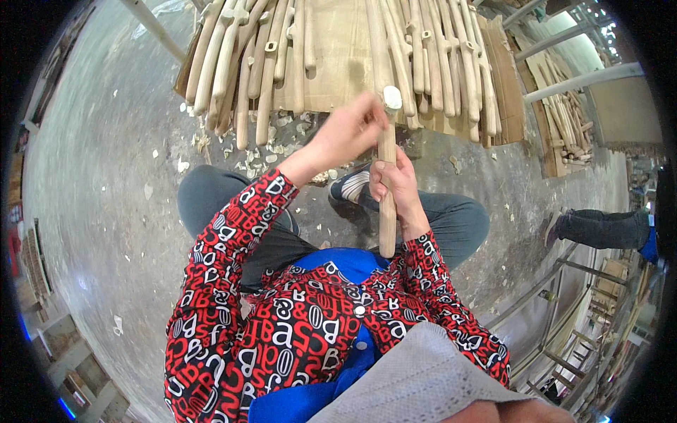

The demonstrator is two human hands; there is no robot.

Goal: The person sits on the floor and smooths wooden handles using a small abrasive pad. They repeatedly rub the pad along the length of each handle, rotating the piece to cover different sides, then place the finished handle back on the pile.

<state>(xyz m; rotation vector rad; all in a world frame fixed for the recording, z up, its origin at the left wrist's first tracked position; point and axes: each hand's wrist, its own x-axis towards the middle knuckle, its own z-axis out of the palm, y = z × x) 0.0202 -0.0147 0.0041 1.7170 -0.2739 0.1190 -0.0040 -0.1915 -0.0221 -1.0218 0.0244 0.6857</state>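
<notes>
A pale wooden stick [387, 229] points away from the person's torso, the right hand [397, 181] wrapped around its middle. The left hand's [349, 132] blurred fingers bunch beside its white-topped far end; I cannot tell whether they grip anything. Beyond, similar sticks [243, 116] lie on cardboard [338, 81], near scattered shavings [254, 159].

Held stick [387, 222] — one; left hand [349, 132], right hand [399, 182] at it, two; striped shoe [350, 186] left of it, one; wooden pieces [264, 106] beyond it — over a dozen.
</notes>
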